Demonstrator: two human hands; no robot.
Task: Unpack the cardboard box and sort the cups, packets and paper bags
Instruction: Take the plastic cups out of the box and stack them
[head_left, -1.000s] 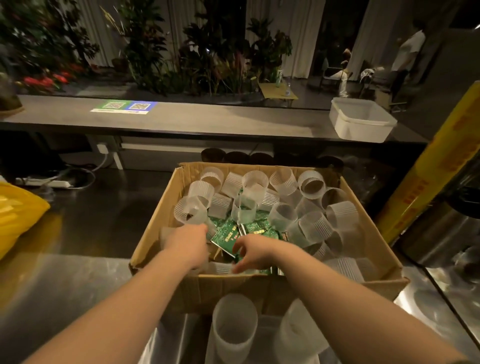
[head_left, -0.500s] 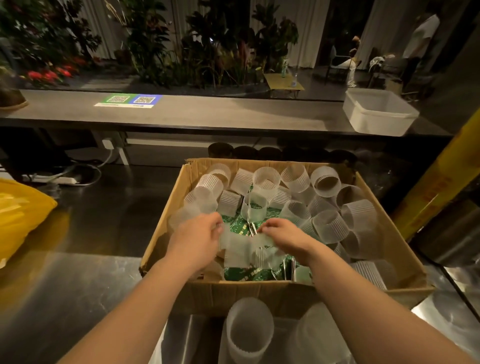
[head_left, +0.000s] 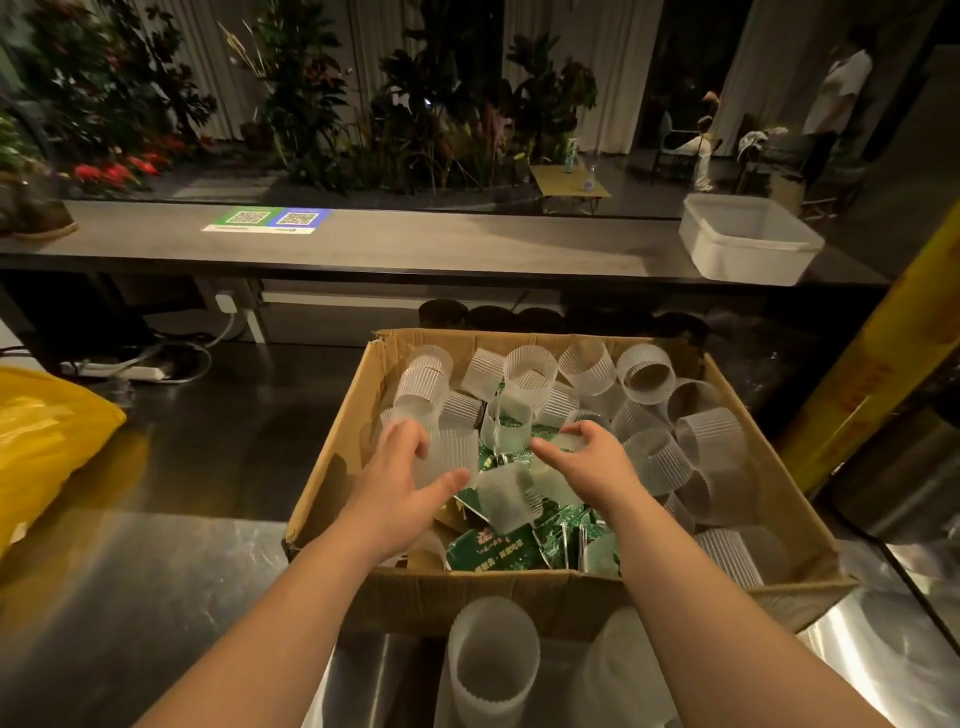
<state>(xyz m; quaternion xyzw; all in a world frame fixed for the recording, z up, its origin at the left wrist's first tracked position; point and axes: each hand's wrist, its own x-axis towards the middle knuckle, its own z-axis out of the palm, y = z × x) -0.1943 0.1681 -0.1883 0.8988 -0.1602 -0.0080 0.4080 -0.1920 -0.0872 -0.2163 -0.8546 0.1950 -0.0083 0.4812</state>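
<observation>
Left hand (head_left: 405, 488) grips ribbed cup (head_left: 449, 454); right hand (head_left: 592, 467) curls round second cup (head_left: 563, 441); cup stack (head_left: 493, 660) sits bottom-centre, between forearms.

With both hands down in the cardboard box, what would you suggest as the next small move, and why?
Probably lift the ribbed cup in the left hand out and slip it onto the cup stack in front of the cardboard box. The right hand curls round another cup, so it could follow; the green packets lie underneath.
</observation>
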